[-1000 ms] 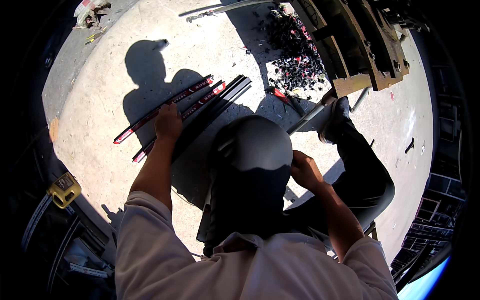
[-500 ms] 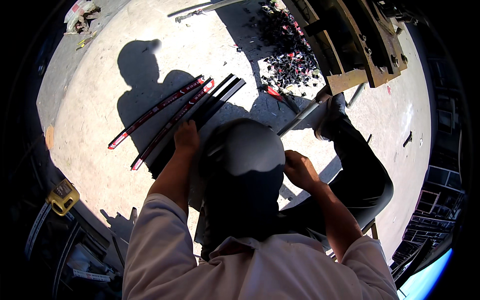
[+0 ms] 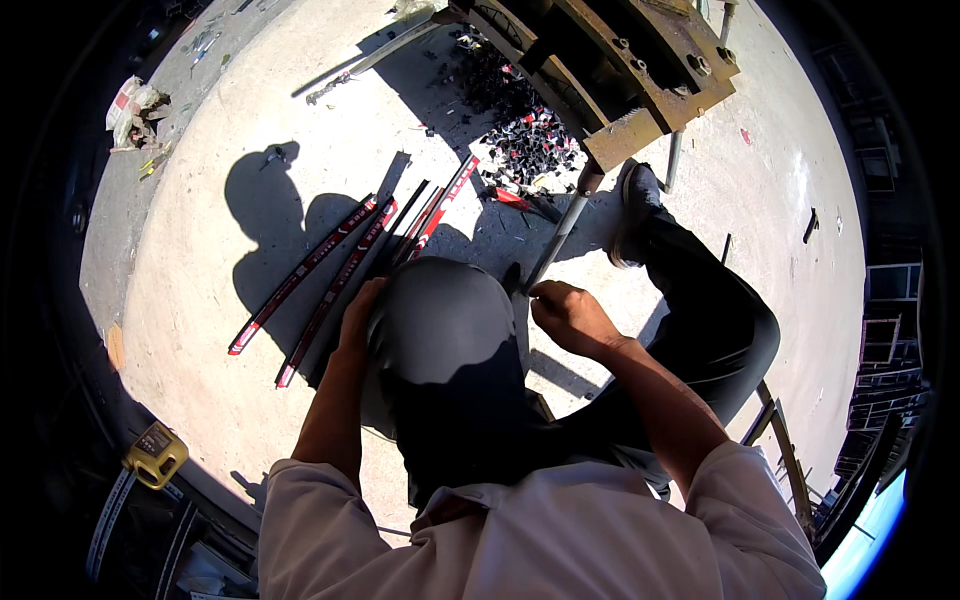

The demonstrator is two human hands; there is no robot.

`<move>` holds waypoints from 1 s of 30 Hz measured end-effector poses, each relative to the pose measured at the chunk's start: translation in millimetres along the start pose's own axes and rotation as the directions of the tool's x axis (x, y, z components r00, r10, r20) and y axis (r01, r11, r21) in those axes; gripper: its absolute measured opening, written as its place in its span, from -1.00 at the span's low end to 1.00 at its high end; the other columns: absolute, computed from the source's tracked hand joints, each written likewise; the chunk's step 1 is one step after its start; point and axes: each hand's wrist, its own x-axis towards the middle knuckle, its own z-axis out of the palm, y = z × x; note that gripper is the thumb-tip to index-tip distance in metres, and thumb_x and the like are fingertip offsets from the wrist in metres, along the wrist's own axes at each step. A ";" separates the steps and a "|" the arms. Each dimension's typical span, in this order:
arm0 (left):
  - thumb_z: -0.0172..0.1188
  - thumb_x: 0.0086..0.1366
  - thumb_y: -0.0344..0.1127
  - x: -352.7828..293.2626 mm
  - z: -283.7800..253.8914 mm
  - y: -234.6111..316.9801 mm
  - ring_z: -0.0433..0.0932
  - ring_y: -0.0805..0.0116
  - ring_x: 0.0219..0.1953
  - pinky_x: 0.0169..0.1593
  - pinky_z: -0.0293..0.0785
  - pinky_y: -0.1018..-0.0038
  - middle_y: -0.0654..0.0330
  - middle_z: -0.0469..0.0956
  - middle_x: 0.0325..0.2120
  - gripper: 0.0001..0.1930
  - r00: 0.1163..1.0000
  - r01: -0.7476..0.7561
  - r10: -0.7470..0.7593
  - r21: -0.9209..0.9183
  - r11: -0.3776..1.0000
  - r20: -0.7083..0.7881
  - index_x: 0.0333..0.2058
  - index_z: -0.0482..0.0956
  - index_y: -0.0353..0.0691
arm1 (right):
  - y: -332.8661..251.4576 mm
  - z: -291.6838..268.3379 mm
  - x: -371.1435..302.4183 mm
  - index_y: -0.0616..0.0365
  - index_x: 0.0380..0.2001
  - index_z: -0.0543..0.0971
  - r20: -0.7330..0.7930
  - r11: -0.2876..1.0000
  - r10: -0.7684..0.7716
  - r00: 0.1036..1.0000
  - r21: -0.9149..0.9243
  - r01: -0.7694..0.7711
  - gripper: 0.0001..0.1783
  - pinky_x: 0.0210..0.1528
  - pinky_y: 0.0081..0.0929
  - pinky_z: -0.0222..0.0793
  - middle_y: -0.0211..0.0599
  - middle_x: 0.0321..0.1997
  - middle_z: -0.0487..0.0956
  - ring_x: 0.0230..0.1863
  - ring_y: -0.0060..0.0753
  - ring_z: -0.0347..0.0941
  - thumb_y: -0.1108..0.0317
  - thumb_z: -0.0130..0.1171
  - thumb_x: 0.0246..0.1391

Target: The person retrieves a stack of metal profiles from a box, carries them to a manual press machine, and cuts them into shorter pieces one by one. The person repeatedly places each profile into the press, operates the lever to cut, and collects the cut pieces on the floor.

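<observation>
The left hand point(image 3: 358, 312) rests on the long red-and-black strips point(image 3: 335, 275) lying on the concrete to the left, its grip hidden; the right hand point(image 3: 568, 315) curls loosely near the rod point(image 3: 560, 238), so one strip is best drawn out lengthwise.

A: What are the hands on?

B: The left hand point(image 3: 358, 312) rests against a dark rounded cover point(image 3: 440, 340), beside the red and black strips point(image 3: 340, 270) lying on the concrete floor point(image 3: 200, 330). The right hand point(image 3: 570, 315) is curled near a grey metal rod point(image 3: 560, 235).

A: And beyond them?

B: A rusty machine point(image 3: 620, 70) above a heap of black scraps point(image 3: 530, 150), and a shoe point(image 3: 632, 210) just beside the rod.
</observation>
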 end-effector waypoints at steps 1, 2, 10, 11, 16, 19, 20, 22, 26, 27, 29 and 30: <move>0.05 0.46 -0.19 -1.6 -7.8 11.2 0.61 0.15 -0.12 0.03 0.46 0.26 0.08 0.57 -0.16 -0.79 1.000 -0.020 0.020 -0.145 0.989 -0.004 -0.10 0.52 -0.17 | -4.0 -2.6 4.6 0.28 -0.01 0.61 -0.030 0.998 -0.056 0.998 0.037 0.057 -0.66 0.04 -0.17 0.57 0.09 -0.10 0.69 -0.06 0.09 0.66 0.23 0.14 0.33; 0.02 0.49 -0.16 -0.5 -11.1 14.0 0.61 0.17 -0.12 0.05 0.45 0.29 0.09 0.58 -0.17 -0.76 0.990 0.141 -0.140 -0.278 0.950 0.023 -0.11 0.55 -0.18 | -8.4 -5.2 7.8 0.29 -0.03 0.61 -0.027 0.995 -0.023 0.999 0.098 0.025 -0.65 0.02 -0.18 0.57 0.09 -0.12 0.69 -0.08 0.07 0.67 0.21 0.14 0.34; -0.07 0.59 -0.05 3.3 -53.6 71.3 0.63 0.25 0.06 0.16 0.47 0.37 0.06 0.67 -0.02 -0.57 0.941 0.327 -0.338 -0.212 0.921 -0.018 0.03 0.67 -0.23 | -39.9 -12.8 62.5 0.36 0.08 0.55 -0.037 0.766 0.064 0.997 0.643 -0.025 -0.34 -0.06 -0.42 0.53 -0.23 -0.17 0.62 -0.15 -0.44 0.57 -0.15 0.16 0.41; -0.06 0.58 -0.06 5.5 -59.7 94.4 0.65 0.22 0.04 0.14 0.49 0.35 0.06 0.67 -0.03 -0.58 0.959 0.277 -0.282 -0.161 0.947 -0.008 0.02 0.67 -0.22 | -42.8 -16.5 68.9 0.35 0.07 0.55 -0.060 0.717 0.068 0.996 0.697 -0.007 -0.28 -0.04 -0.44 0.55 -0.24 -0.12 0.61 -0.14 -0.45 0.58 -0.23 0.17 0.37; 0.01 0.55 -0.11 19.0 -76.3 131.6 0.71 0.05 -0.13 -0.03 0.59 0.22 0.03 0.71 -0.16 -0.67 0.980 -0.197 0.201 0.243 0.950 0.010 -0.03 0.66 -0.18 | -70.1 -34.2 91.5 0.25 -0.03 0.55 -0.143 0.400 0.092 0.986 0.912 0.095 -0.31 -0.11 -0.35 0.63 -0.21 -0.13 0.63 -0.20 -0.36 0.64 -0.28 0.23 0.30; 0.09 0.51 -0.11 28.4 -78.1 159.9 0.72 0.01 -0.18 -0.10 0.60 0.20 -0.01 0.70 -0.24 -0.71 0.984 -0.174 0.179 0.347 0.922 0.018 -0.05 0.64 -0.18 | -77.4 -44.3 103.2 0.19 -0.16 0.55 -0.194 0.318 0.153 0.969 0.938 0.138 -0.43 -0.25 -0.38 0.64 -0.29 -0.28 0.63 -0.36 -0.41 0.63 -0.18 0.31 0.29; 0.14 0.50 -0.13 32.7 -78.5 163.3 0.73 0.06 -0.19 -0.12 0.60 0.22 -0.01 0.70 -0.25 -0.72 0.990 -0.140 0.139 0.363 0.921 0.029 -0.04 0.63 -0.19 | -79.2 -47.2 107.2 0.19 -0.17 0.55 -0.200 0.314 0.160 0.967 0.939 0.142 -0.44 -0.26 -0.38 0.64 -0.29 -0.30 0.63 -0.38 -0.41 0.63 -0.17 0.31 0.29; 0.14 0.50 -0.08 40.1 -78.4 173.5 0.72 0.02 -0.21 -0.15 0.58 0.21 -0.05 0.69 -0.28 -0.69 0.998 -0.064 0.053 0.353 0.933 0.040 -0.06 0.62 -0.20 | -80.4 -53.6 114.1 0.18 -0.19 0.54 -0.208 0.303 0.179 0.962 0.941 0.148 -0.46 -0.27 -0.38 0.64 -0.31 -0.33 0.63 -0.40 -0.41 0.62 -0.15 0.31 0.29; 0.03 0.54 0.09 39.4 -83.2 225.0 0.68 -0.16 -0.21 -0.16 0.53 0.12 -0.13 0.67 -0.31 -0.57 0.996 0.064 -0.082 0.357 0.932 0.036 -0.10 0.60 -0.18 | -87.0 -63.9 124.0 0.21 -0.22 0.55 -0.186 0.266 0.226 0.956 0.956 0.124 -0.49 -0.37 -0.42 0.64 -0.26 -0.36 0.63 -0.49 -0.43 0.60 -0.10 0.32 0.31; 0.03 0.54 0.12 41.2 -83.9 227.5 0.68 -0.16 -0.22 -0.16 0.52 0.12 -0.13 0.67 -0.31 -0.55 0.994 0.080 -0.100 0.384 0.920 0.032 -0.11 0.60 -0.19 | -90.4 -63.9 126.6 0.23 -0.29 0.59 -0.197 0.243 0.267 0.943 0.961 0.132 -0.58 -0.50 -0.46 0.52 -0.31 -0.43 0.61 -0.55 -0.48 0.52 0.02 0.27 0.37; 0.03 0.53 0.15 46.7 -87.0 215.0 0.68 -0.16 -0.24 -0.17 0.53 0.12 -0.13 0.67 -0.33 -0.53 0.998 0.051 -0.064 0.379 0.924 0.022 -0.11 0.60 -0.20 | -93.3 -65.1 131.9 0.23 -0.32 0.59 -0.200 0.251 0.265 0.943 0.959 0.133 -0.58 -0.51 -0.46 0.52 -0.30 -0.44 0.60 -0.55 -0.47 0.52 0.03 0.27 0.36; 0.04 0.52 0.16 49.4 -88.6 209.5 0.68 -0.17 -0.24 -0.17 0.53 0.11 -0.13 0.67 -0.34 -0.51 0.999 0.036 -0.046 0.377 0.926 0.018 -0.12 0.60 -0.21 | -94.2 -66.3 134.7 0.23 -0.33 0.59 -0.202 0.256 0.265 0.943 0.957 0.134 -0.59 -0.51 -0.45 0.52 -0.30 -0.45 0.60 -0.56 -0.47 0.52 0.04 0.27 0.36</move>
